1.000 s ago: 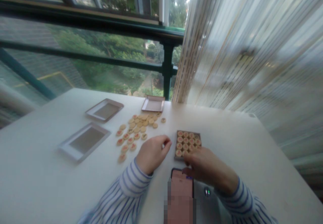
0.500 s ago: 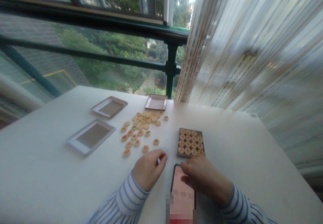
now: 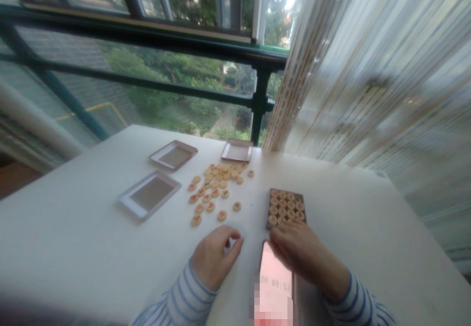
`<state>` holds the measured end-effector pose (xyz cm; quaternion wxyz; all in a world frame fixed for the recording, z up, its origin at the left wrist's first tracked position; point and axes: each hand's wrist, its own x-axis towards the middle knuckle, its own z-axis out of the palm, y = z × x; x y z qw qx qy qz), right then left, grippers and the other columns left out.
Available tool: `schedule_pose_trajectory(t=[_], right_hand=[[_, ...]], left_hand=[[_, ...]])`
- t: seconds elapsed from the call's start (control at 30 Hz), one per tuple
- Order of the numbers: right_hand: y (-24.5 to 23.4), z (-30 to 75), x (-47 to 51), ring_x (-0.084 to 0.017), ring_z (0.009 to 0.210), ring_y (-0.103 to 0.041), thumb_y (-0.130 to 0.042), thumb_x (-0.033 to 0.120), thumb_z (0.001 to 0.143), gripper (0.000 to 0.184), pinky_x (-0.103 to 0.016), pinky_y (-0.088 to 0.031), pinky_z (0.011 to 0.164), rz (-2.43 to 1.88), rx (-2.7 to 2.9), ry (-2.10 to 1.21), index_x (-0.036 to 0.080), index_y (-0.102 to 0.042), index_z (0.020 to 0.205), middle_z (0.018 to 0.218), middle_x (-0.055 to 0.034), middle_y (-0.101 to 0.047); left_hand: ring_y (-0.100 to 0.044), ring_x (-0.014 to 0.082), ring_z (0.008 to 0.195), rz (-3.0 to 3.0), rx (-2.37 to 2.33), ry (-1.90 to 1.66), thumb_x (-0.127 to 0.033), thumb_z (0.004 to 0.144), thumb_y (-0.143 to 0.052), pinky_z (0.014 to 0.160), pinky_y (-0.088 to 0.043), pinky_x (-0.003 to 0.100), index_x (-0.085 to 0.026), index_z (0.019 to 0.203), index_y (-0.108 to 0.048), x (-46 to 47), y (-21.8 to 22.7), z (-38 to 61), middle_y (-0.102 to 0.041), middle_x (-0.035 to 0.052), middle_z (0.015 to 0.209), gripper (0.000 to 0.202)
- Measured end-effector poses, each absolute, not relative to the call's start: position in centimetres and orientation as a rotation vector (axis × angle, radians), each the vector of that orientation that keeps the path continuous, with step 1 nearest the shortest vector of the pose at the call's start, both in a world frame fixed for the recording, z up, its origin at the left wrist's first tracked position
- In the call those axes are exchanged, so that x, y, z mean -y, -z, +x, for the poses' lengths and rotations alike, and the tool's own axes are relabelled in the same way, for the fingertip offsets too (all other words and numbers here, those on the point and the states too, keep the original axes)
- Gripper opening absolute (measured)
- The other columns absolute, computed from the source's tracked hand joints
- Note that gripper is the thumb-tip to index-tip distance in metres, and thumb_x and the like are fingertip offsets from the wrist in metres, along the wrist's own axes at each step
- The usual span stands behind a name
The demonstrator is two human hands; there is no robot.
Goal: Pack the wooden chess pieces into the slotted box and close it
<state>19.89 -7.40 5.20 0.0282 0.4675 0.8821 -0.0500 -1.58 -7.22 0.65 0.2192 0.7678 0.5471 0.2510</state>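
Overhanging the box (image 3: 268,213): the right hand (image 3: 294,242), bent at the near edge; its fingertips are hidden, so I cannot tell whether it grips anything.
Left hand (image 3: 217,255): left of the phone, thumb and index finger bowed into a loose ring; no piece shows in it, and whether the tips meet I cannot tell.
Boxed pieces (image 3: 282,202): just beyond the right fingers, in close rows, mostly marked red, the nearest row partly covered.
Box risk: a knuckle catching the near rim could skew the box or lift a disc out of its row.
Phone (image 3: 275,269): under and beside the right fingers, digits lit; a sagging wrist could brush the screen or push it askew.
Loose pieces (image 3: 215,193): beyond the left hand; a careless sweep of it could scatter the nearest.
Trays (image 3: 150,196): three shallow ones, past and around the loose pieces, well apart from both hands.
Table (image 3: 353,203): white, smooth-looking, so discs would probably slide easily.
Room: beyond the hands, a dark green railing (image 3: 261,90) before greenery; right, a striped curtain (image 3: 368,71).
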Motion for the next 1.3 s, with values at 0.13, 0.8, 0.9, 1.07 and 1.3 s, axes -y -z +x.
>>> schedule_pose_trajectory(t=[0.13, 0.8, 0.9, 1.07, 1.3], right_hand=[[-4.8, 19.7, 7.2, -0.018, 0.078, -0.055, -0.038, 0.025, 0.089, 0.018, -0.030, -0.034, 0.067, 1.467, -2.751, 0.143, 0.019, -0.054, 0.082, 0.082, -0.0051, -0.061], [-5.5, 16.8, 7.3, -0.018, 0.082, -0.052, -0.043, 0.024, 0.085, 0.013, -0.030, -0.031, 0.067, 1.420, -2.749, 0.193, 0.020, -0.055, 0.088, 0.086, -0.0038, -0.060], [-5.8, 16.5, 7.0, -0.018, 0.082, -0.052, -0.042, 0.023, 0.085, 0.013, -0.029, -0.031, 0.067, 1.401, -2.747, 0.190, 0.020, -0.055, 0.088, 0.085, -0.0037, -0.060], [-6.2, 15.9, 6.3, -0.017, 0.081, -0.052, -0.041, 0.025, 0.086, 0.014, -0.029, -0.031, 0.066, 1.375, -2.726, 0.203, 0.020, -0.055, 0.086, 0.085, -0.0036, -0.060], [-6.5, 14.8, 5.4, -0.018, 0.081, -0.053, -0.042, 0.025, 0.086, 0.014, -0.029, -0.032, 0.065, 1.337, -2.724, 0.193, 0.019, -0.055, 0.085, 0.086, -0.0041, -0.060]], left_hand=[[-0.058, 0.0133, 0.063, 2.130, -1.534, -0.768, -0.032, 0.082, -0.048, 0.057, -0.045, 0.024, -0.018, 0.075, -0.059, 7.3, -0.3, -2.6, -0.062, 0.0017, 0.070, 0.019], [-0.057, 0.0112, 0.056, 2.036, -1.764, -1.043, -0.036, 0.078, -0.053, 0.051, -0.045, 0.022, -0.019, 0.078, -0.061, 6.6, 1.1, -8.0, -0.064, -0.0006, 0.068, 0.019], [-0.057, 0.0106, 0.056, 1.998, -1.838, -1.060, -0.038, 0.077, -0.053, 0.051, -0.045, 0.022, -0.019, 0.082, -0.062, 6.4, 1.5, -9.3, -0.065, -0.0003, 0.071, 0.021], [-0.057, 0.0108, 0.056, 1.983, -1.926, -1.067, -0.040, 0.076, -0.053, 0.051, -0.046, 0.021, -0.019, 0.083, -0.063, 6.1, 2.1, -10.6, -0.066, 0.0000, 0.071, 0.024], [-0.058, 0.0117, 0.056, 1.996, -1.958, -1.071, -0.043, 0.075, -0.053, 0.052, -0.047, 0.022, -0.019, 0.082, -0.063, 5.9, 1.9, -11.0, -0.066, 0.0012, 0.071, 0.027]])
